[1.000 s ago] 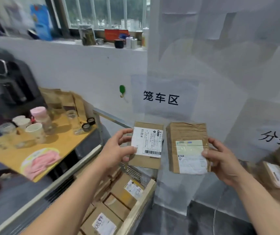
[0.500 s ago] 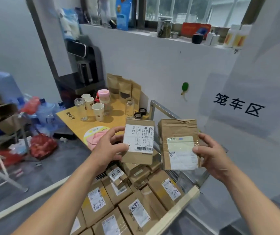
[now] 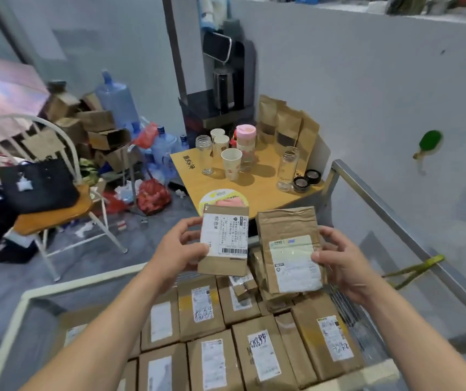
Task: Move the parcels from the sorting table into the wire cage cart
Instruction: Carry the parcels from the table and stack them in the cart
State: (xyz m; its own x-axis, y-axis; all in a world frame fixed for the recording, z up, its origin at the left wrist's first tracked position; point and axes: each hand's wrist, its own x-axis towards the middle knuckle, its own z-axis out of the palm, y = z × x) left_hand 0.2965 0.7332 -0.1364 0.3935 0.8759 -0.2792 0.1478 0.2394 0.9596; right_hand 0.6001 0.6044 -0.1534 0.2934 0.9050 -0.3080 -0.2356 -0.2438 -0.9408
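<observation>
My left hand (image 3: 179,251) grips a small brown parcel (image 3: 224,240) with a white barcode label, held upright above the cart. My right hand (image 3: 339,261) grips a larger wrinkled brown paper parcel (image 3: 289,249) with a pale label, just to its right. Both parcels hang over the far end of the wire cage cart (image 3: 390,210), whose metal rails frame the lower part of the view. Inside the cart lie several labelled brown parcels (image 3: 257,351) packed flat side by side. The sorting table is out of view.
A small wooden table (image 3: 257,190) with cups, glass jars and kraft pouches stands just behind the cart. Left of it are a chair (image 3: 54,210) carrying a black bag, water bottles and a heap of cardboard boxes (image 3: 96,128). A white wall runs along the right.
The view has swung left and down, from the wall sign to over the cart. Both hands have carried their parcels along and now hold them above the packed parcels.
</observation>
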